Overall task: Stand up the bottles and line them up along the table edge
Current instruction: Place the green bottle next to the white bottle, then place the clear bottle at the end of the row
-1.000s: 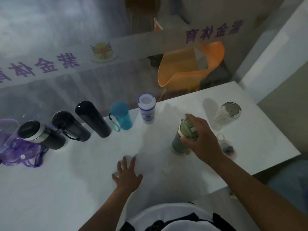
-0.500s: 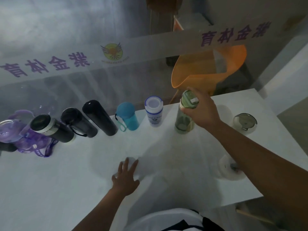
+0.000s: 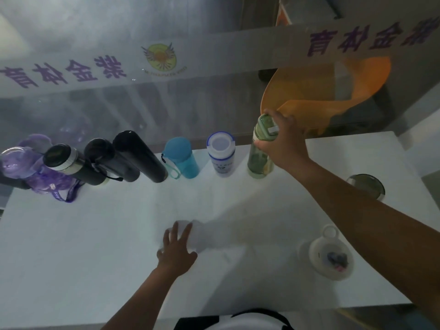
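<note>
A translucent green bottle, cylindrical and upright, is gripped at its lid by the right hand; the left hand is spread flat on the smooth white bench.

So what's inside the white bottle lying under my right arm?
Looking into the white bottle end-on, a small dark bluish object sits at its bottom; what it is cannot be told. The right arm crosses above it without covering the opening.
</note>
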Demonstrator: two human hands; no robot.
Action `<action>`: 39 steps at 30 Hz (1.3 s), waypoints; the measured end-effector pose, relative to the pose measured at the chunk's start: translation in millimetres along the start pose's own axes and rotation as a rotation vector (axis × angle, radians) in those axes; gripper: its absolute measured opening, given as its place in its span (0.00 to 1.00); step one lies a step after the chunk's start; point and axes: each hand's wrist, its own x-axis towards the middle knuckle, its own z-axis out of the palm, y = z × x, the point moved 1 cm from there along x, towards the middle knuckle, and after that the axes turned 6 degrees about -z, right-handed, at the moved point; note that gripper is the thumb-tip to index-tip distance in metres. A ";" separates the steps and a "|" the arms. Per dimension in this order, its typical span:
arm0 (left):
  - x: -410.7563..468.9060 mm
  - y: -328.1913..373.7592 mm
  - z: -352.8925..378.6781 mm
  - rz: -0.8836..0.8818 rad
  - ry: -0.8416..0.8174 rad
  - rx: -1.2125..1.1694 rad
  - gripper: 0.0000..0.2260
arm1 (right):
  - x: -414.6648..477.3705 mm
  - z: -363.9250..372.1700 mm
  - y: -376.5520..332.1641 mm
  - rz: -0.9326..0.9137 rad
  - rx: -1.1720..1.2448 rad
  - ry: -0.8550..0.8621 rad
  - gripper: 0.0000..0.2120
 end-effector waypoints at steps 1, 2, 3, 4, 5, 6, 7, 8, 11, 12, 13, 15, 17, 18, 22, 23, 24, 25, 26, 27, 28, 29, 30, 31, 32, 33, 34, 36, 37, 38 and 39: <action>-2.3 1.6 1.4 -0.006 0.005 -0.006 0.39 | -2.3 1.7 -0.1 0.000 0.003 0.002 0.33; -4.2 3.0 3.0 -0.007 0.010 -0.010 0.39 | -3.9 2.8 -0.4 0.003 0.009 0.007 0.33; -6.1 4.2 4.5 -0.006 0.013 -0.015 0.38 | -5.0 3.9 -0.8 0.009 0.011 0.014 0.33; -8.2 5.2 6.3 -0.006 0.015 -0.019 0.38 | -6.0 4.5 -2.1 0.016 0.006 0.022 0.33; -10.3 6.0 7.9 -0.010 0.017 -0.026 0.38 | -6.6 5.2 -3.4 0.021 -0.009 0.030 0.33; -12.6 6.8 9.5 -0.017 0.017 -0.032 0.38 | -6.9 6.3 -4.3 0.025 -0.027 0.036 0.33; -15.1 8.3 11.2 -0.021 0.017 -0.035 0.38 | -7.2 7.4 -4.9 0.033 -0.043 0.035 0.33; -17.5 10.0 12.6 -0.019 0.020 -0.036 0.38 | -7.7 8.0 -5.9 0.041 -0.054 0.026 0.33; -22.2 18.8 15.2 0.031 0.029 -0.033 0.37 | -10.2 5.0 -10.4 0.061 -0.053 -0.015 0.37; -23.2 23.1 15.6 0.047 0.025 -0.037 0.36 | -12.6 1.9 -11.5 0.072 -0.024 -0.031 0.40; -23.9 28.1 16.1 0.061 0.020 -0.046 0.36 | -16.1 -1.6 -11.0 0.085 0.016 -0.037 0.43; -24.7 40.4 19.7 0.094 0.004 -0.065 0.36 | -29.3 -14.1 -6.4 0.123 0.085 -0.006 0.43; -26.0 55.1 25.3 0.124 -0.012 -0.065 0.36 | -49.4 -32.1 8.1 0.163 0.053 0.061 0.41; -26.9 62.9 28.7 0.133 -0.013 -0.062 0.36 | -60.7 -42.7 19.2 0.184 0.003 0.091 0.41; -33.8 93.5 44.8 0.165 0.011 -0.058 0.35 | -104.3 -86.1 77.2 0.408 -0.254 -0.011 0.42; -35.7 99.3 47.8 0.173 0.011 -0.049 0.35 | -112.3 -93.7 90.6 0.450 -0.316 -0.079 0.43; -37.5 103.9 50.8 0.179 0.005 -0.039 0.35 | -119.2 -99.7 102.1 0.470 -0.359 -0.142 0.44; -38.8 107.2 53.6 0.182 -0.001 -0.028 0.35 | -125.0 -104.5 110.0 0.474 -0.379 -0.189 0.44; -39.6 108.9 55.5 0.183 -0.003 -0.015 0.36 | -129.0 -106.9 117.5 0.465 -0.378 -0.215 0.44; -39.9 110.0 56.7 0.182 -0.006 0.002 0.36 | -131.9 -108.5 122.3 0.455 -0.364 -0.224 0.44; -39.8 111.2 57.2 0.179 -0.008 0.017 0.36 | -133.0 -108.8 127.3 0.445 -0.346 -0.227 0.43; -39.3 112.3 57.6 0.175 -0.011 0.032 0.37 | -132.3 -108.1 130.6 0.442 -0.327 -0.231 0.43; -38.9 113.5 57.8 0.170 -0.011 0.044 0.37 | -130.2 -106.2 134.0 0.447 -0.305 -0.238 0.42; -38.8 114.6 58.0 0.165 -0.011 0.054 0.37 | -127.4 -103.9 136.4 0.457 -0.291 -0.252 0.41; -38.9 115.7 58.0 0.160 -0.013 0.059 0.38 | -123.4 -101.8 139.3 0.455 -0.293 -0.265 0.39; -39.0 116.2 57.8 0.156 -0.015 0.060 0.38 | -118.9 -100.5 140.9 0.444 -0.311 -0.278 0.38; -39.0 116.2 57.3 0.151 -0.016 0.057 0.38 | -114.3 -99.6 142.8 0.423 -0.333 -0.290 0.36; -39.6 116.1 56.8 0.142 -0.014 0.043 0.38 | -105.5 -98.3 144.9 0.359 -0.367 -0.326 0.34; -40.3 116.9 56.9 0.135 -0.009 0.032 0.37 | -100.4 -97.8 145.2 0.320 -0.376 -0.343 0.34; -40.9 118.5 57.2 0.126 -0.005 0.022 0.37 | -94.5 -96.3 145.6 0.280 -0.379 -0.360 0.34; -41.3 120.5 57.8 0.114 -0.001 0.013 0.37 | -87.9 -94.7 144.7 0.244 -0.374 -0.377 0.34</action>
